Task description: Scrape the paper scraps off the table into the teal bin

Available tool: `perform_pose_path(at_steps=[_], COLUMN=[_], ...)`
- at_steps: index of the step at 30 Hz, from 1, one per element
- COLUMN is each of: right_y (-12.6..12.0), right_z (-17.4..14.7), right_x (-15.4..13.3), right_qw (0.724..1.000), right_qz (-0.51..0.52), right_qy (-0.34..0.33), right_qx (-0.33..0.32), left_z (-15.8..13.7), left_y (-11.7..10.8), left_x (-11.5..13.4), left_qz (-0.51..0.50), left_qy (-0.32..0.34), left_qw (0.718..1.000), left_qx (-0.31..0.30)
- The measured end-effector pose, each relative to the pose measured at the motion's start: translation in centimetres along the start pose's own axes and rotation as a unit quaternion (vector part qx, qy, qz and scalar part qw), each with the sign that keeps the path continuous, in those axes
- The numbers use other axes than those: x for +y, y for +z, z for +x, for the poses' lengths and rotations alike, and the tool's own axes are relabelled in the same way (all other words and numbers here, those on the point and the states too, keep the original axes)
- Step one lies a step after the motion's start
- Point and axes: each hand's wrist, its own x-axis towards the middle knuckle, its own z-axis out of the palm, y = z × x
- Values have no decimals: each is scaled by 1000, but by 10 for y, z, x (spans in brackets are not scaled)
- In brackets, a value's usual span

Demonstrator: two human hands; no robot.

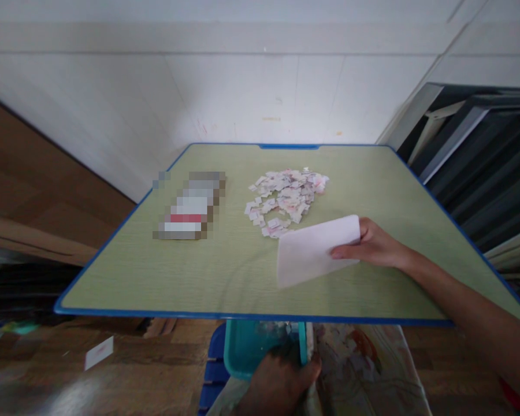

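My right hand (379, 242) is closed on one end of a white sheet of paper (314, 251), thumb on the near face, and holds it tilted above the table. Beyond the sheet a loose pile of small whitish paper pieces (286, 193), some with pink marks, is spread on the tabletop. Below the table's front edge my left hand (279, 381) is at a teal plastic basin (240, 352). Its fingers are dark and smeared, so what they hold cannot be made out. Small pale scraps lie inside the basin.
A pixelated flat item (188, 208) lies on the left of the green, blue-edged table (125, 277). Under the basin is a blue slatted stool (214, 364). A patterned covered surface (368, 370) stands beside it. One paper (99, 352) lies on the wooden floor.
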Motion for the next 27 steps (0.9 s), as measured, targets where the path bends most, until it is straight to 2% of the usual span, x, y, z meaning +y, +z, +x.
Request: perform_pose_path(at_steps=[5,8,10,12,17,19,21,27], right_y=[5,-2,-8,-12,-8,-1,8,41], right_z=[2,-5,-17,-32,-69,-77,-80,-74], right_x=[-1,-7,-12,-14,-2,4,8,3], right_qw=[998,984,965,948,867,848,842,868], right_qz=[21,34,25,-7,-56,-72,-89,-97], right_qy=[-29,-64,-65,-26,47,87,103,79], right_qx=[45,164,254,317,493,518,522,480], left_z=[-1,0,0,1,2,2,2,2], left_y=[0,-1,0,1,3,2,2,0], left_x=[-1,-2,-2,-2,-5,-5,-4,-3], left_qz=[7,5,5,-2,-7,-9,-13,-16], left_qy=[0,0,3,10,19,17,18,8], left_qw=[1000,1000,1000,1000,1000,1000,1000,1000], left_qx=[0,10,17,22,16,4,0,3])
